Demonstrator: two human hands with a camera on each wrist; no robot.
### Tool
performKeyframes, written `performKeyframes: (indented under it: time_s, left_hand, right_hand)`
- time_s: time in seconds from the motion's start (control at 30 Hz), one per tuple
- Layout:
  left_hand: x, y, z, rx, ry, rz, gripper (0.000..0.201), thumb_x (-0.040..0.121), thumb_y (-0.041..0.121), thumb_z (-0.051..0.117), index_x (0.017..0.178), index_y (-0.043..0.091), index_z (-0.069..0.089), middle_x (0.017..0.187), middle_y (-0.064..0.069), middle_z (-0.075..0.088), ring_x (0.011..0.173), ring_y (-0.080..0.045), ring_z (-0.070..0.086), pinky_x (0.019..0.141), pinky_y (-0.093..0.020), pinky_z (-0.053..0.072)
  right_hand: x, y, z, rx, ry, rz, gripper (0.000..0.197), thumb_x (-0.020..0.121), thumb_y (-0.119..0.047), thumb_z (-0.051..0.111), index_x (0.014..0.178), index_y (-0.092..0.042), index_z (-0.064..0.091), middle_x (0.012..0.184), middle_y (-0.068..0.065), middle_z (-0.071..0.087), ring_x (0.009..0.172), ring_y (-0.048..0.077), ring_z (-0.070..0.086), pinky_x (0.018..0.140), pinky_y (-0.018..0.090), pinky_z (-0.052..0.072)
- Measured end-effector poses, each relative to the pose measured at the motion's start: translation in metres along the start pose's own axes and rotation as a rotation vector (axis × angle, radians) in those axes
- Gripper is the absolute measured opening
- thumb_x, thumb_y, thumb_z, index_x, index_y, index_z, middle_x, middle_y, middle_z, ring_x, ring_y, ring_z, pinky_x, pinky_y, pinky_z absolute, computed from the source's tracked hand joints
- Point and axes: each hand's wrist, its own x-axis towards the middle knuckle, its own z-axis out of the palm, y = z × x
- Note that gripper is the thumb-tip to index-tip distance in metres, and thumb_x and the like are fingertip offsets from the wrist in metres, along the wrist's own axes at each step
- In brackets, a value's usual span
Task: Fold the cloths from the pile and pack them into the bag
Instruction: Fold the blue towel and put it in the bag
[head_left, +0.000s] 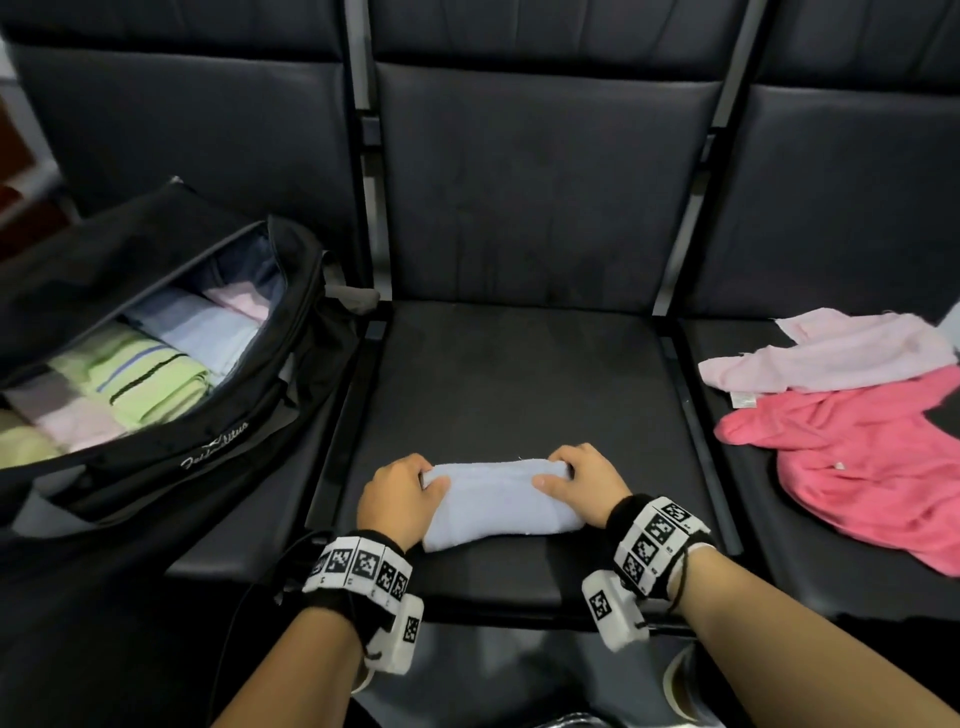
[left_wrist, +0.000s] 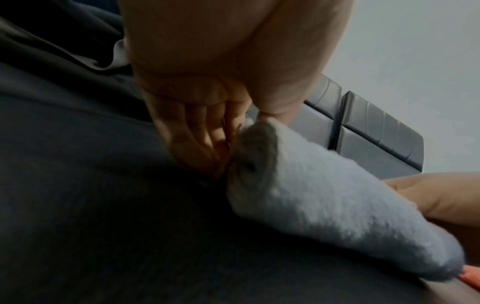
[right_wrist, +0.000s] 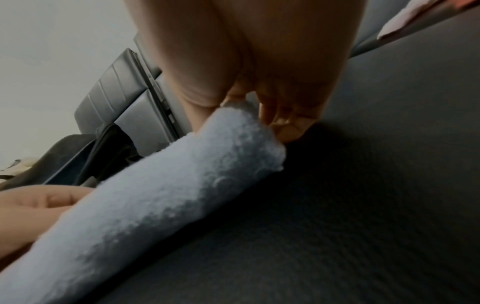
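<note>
A folded pale blue cloth (head_left: 496, 504) lies on the middle black seat (head_left: 509, 374), near its front edge. My left hand (head_left: 402, 493) grips its left end, thumb on top and fingers curled round the far edge. My right hand (head_left: 582, 480) grips the right end the same way. In the left wrist view the cloth (left_wrist: 324, 201) meets my left fingers (left_wrist: 202, 144). In the right wrist view the cloth (right_wrist: 161, 193) sits pinched under my right fingers (right_wrist: 285, 125). The black bag (head_left: 171, 447) stands open on the left seat, holding several folded cloths (head_left: 150, 379).
On the right seat lie a light pink cloth (head_left: 831, 353) and a bright pink cloth (head_left: 872, 467), both unfolded. Black seat backs (head_left: 540, 182) rise behind. Metal dividers (head_left: 696, 415) separate the seats.
</note>
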Motion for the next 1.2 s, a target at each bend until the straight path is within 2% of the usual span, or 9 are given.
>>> performKeyframes:
  time_s: [0.1, 0.17, 0.33, 0.53, 0.67, 0.8, 0.9, 1.0, 1.2]
  left_hand:
    - [-0.011, 0.001, -0.006, -0.064, -0.061, -0.006, 0.018, 0.083, 0.033, 0.069, 0.099, 0.032, 0.062, 0.094, 0.011, 0.065, 0.093, -0.017, 0.064, 0.083, -0.032, 0.053]
    - [-0.016, 0.006, -0.01, -0.118, -0.072, 0.088, 0.037, 0.079, 0.029, 0.073, 0.115, 0.03, 0.062, 0.107, 0.011, 0.06, 0.108, -0.014, 0.06, 0.096, -0.031, 0.049]
    - [-0.034, 0.046, -0.025, -0.151, -0.271, 0.326, 0.089, 0.058, 0.063, 0.072, 0.14, 0.043, 0.041, 0.127, 0.023, 0.046, 0.123, -0.002, 0.042, 0.106, -0.028, 0.04]
    - [-0.048, 0.067, -0.036, -0.265, -0.356, 0.374, 0.055, 0.059, 0.039, 0.084, 0.109, 0.036, 0.061, 0.101, 0.014, 0.07, 0.093, 0.001, 0.065, 0.083, -0.029, 0.057]
    - [-0.052, 0.065, -0.055, -0.391, -0.36, 0.396, 0.028, 0.068, 0.026, 0.085, 0.088, 0.024, 0.064, 0.079, 0.01, 0.068, 0.072, 0.0, 0.063, 0.064, -0.023, 0.052]
    - [-0.048, 0.056, -0.082, -0.635, -0.234, 0.342, 0.032, 0.076, 0.017, 0.084, 0.103, 0.008, 0.068, 0.096, -0.004, 0.075, 0.091, -0.017, 0.072, 0.076, -0.035, 0.058]
    - [-0.044, 0.043, -0.103, -0.87, -0.172, 0.268, 0.039, 0.081, 0.012, 0.081, 0.117, 0.01, 0.067, 0.109, -0.007, 0.075, 0.103, -0.021, 0.072, 0.082, -0.034, 0.059]
    - [-0.04, 0.027, -0.123, -1.054, -0.138, 0.191, 0.041, 0.081, 0.018, 0.079, 0.12, 0.014, 0.066, 0.112, -0.006, 0.075, 0.104, -0.022, 0.072, 0.082, -0.034, 0.06]
    - [-0.018, -0.015, -0.165, -1.117, -0.029, 0.103, 0.032, 0.089, 0.017, 0.074, 0.119, 0.011, 0.066, 0.109, -0.006, 0.076, 0.101, -0.021, 0.073, 0.077, -0.029, 0.06]
  right_hand:
    - [-0.013, -0.005, -0.006, 0.093, 0.018, -0.046, 0.021, 0.082, -0.029, 0.077, 0.093, -0.018, 0.063, 0.093, 0.004, 0.059, 0.081, 0.014, 0.053, 0.072, 0.026, 0.039]
    - [-0.023, -0.015, -0.014, 0.156, 0.009, -0.115, 0.02, 0.077, -0.025, 0.08, 0.087, -0.021, 0.062, 0.087, 0.004, 0.063, 0.077, 0.013, 0.054, 0.072, 0.027, 0.043]
    - [-0.05, -0.061, -0.042, 0.085, -0.005, -0.39, 0.023, 0.071, -0.033, 0.08, 0.087, -0.033, 0.064, 0.088, -0.007, 0.065, 0.083, 0.005, 0.06, 0.076, 0.027, 0.049]
    - [-0.076, -0.11, -0.067, -0.31, 0.006, -0.606, 0.029, 0.078, -0.047, 0.072, 0.104, -0.038, 0.064, 0.1, -0.014, 0.059, 0.091, 0.006, 0.058, 0.08, 0.036, 0.051]
    - [-0.081, -0.122, -0.067, -0.284, 0.079, -0.667, 0.041, 0.079, -0.047, 0.073, 0.117, -0.041, 0.062, 0.105, -0.018, 0.061, 0.098, 0.003, 0.059, 0.084, 0.033, 0.052]
    - [-0.072, -0.134, -0.054, 0.27, 0.128, -0.519, 0.069, 0.078, -0.036, 0.08, 0.137, -0.041, 0.045, 0.113, -0.021, 0.061, 0.108, -0.001, 0.06, 0.091, 0.018, 0.051]
    - [-0.062, -0.147, -0.037, 0.522, -0.121, -0.407, 0.064, 0.079, -0.026, 0.082, 0.135, -0.024, 0.05, 0.122, -0.009, 0.067, 0.114, 0.01, 0.064, 0.09, 0.028, 0.056]
    - [-0.053, -0.167, -0.011, 0.586, -0.312, -0.395, 0.051, 0.081, -0.02, 0.08, 0.127, -0.015, 0.058, 0.12, 0.002, 0.07, 0.111, 0.021, 0.068, 0.09, 0.038, 0.058]
    - [-0.023, -0.236, 0.024, 0.477, -0.278, -0.425, 0.034, 0.085, -0.018, 0.077, 0.116, -0.015, 0.064, 0.11, 0.003, 0.073, 0.1, 0.021, 0.071, 0.087, 0.046, 0.059]
